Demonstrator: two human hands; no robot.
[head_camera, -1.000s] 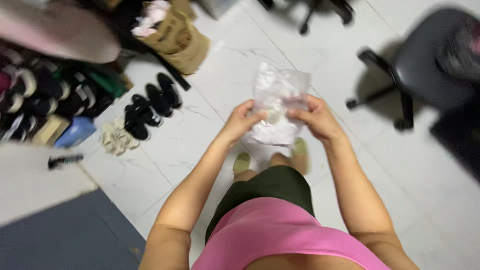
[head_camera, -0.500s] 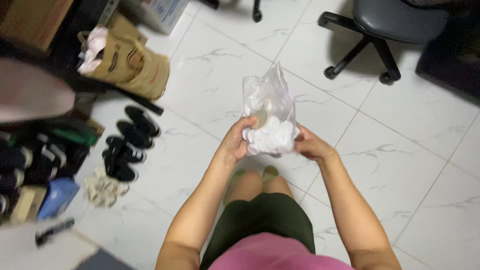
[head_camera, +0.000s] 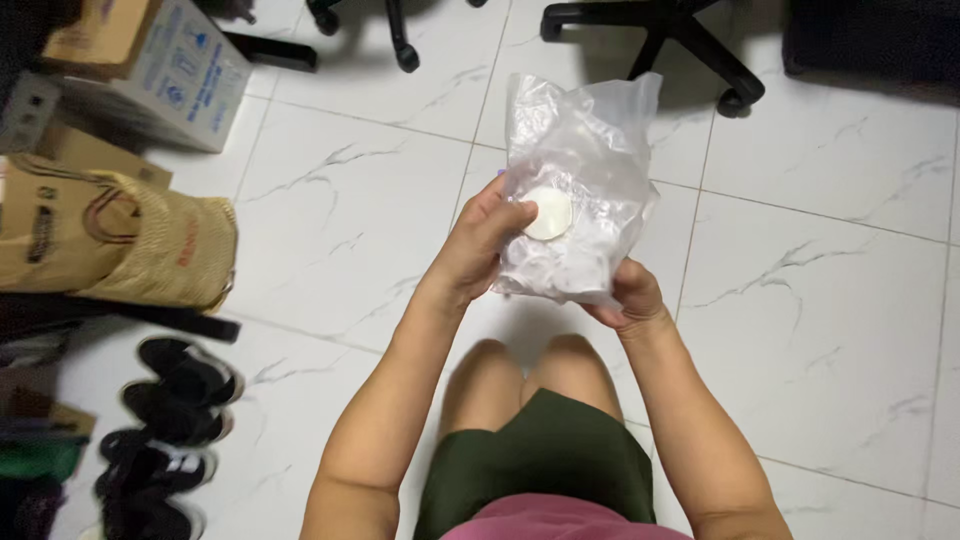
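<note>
Head view: the person stands on a white marbled tile floor (head_camera: 340, 200), both arms stretched forward, holding a clear plastic bag (head_camera: 585, 140) up at about 12 o'clock from the body.

The left hand (head_camera: 480, 250) closes on the bag's left side, at 9 o'clock of it. Its thumb and fingertips pinch a small pale round disc (head_camera: 548, 213) that sits against the plastic; I cannot tell whether the disc lies inside the bag or on its face.

The right hand (head_camera: 628, 295) grips the bag's bottom edge at 6 o'clock, fingers curled shut around the gathered plastic. The bag rises from this hand, crumpled and loose at the top.

At 10 o'clock from the hands, a woven tan bag (head_camera: 165, 250) leans beside a brown paper bag (head_camera: 50, 220). Above them, near 11 o'clock, stands a cardboard box (head_camera: 170, 70). At 8 o'clock, black shoes (head_camera: 170, 410) lie in a row along the left edge.

At 1 o'clock, the black wheeled base of a chair (head_camera: 680, 40) stands on the tiles, well apart from the bag.
</note>
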